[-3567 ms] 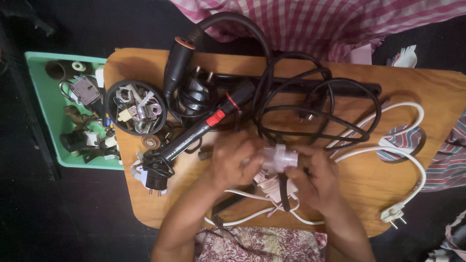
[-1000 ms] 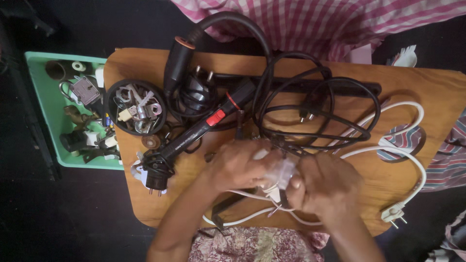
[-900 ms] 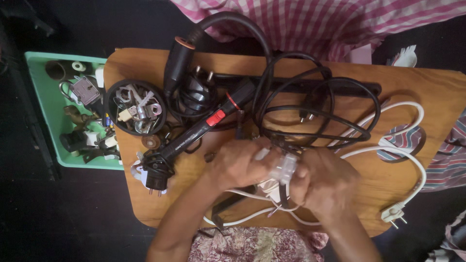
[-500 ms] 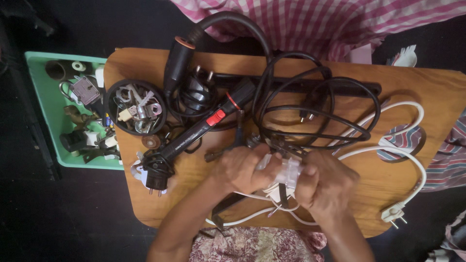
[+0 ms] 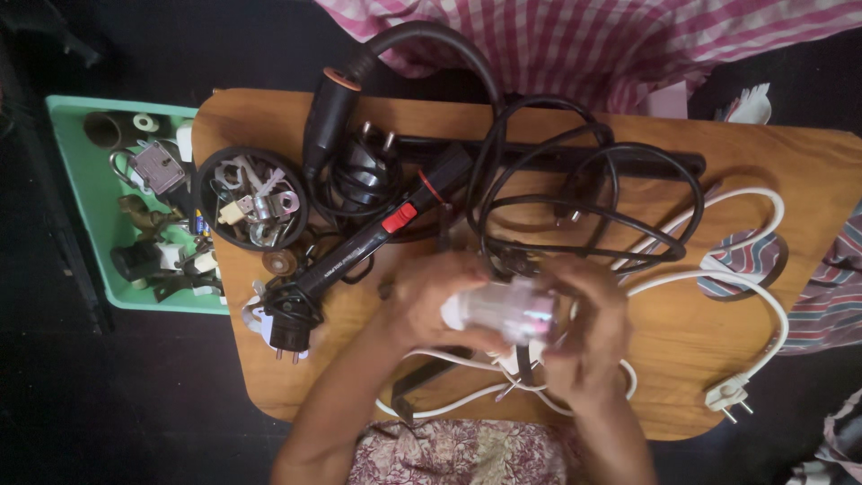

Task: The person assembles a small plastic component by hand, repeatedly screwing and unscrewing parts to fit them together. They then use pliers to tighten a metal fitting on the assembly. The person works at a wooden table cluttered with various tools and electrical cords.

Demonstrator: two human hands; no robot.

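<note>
Over the near middle of a wooden table (image 5: 682, 341), both my hands hold a small white plastic electrical part (image 5: 503, 310), blurred by motion. My left hand (image 5: 431, 301) grips its left end and my right hand (image 5: 588, 337) wraps its right end. A white cable (image 5: 718, 269) runs from under my hands in loops to a white plug (image 5: 729, 395) at the table's near right edge. What the white part is exactly I cannot tell.
Tangled black cables (image 5: 575, 189), a long black tool with a red switch (image 5: 377, 238) and a black hose (image 5: 404, 63) lie behind my hands. A round black dish of metal bits (image 5: 251, 198) sits far left. A green tray of parts (image 5: 135, 207) stands beside the table. A person in pink checked cloth (image 5: 611, 45) sits opposite.
The white part has turned in my hands and shifted slightly; my hands stay closed round it at the near middle of the table. The rest has not moved.
</note>
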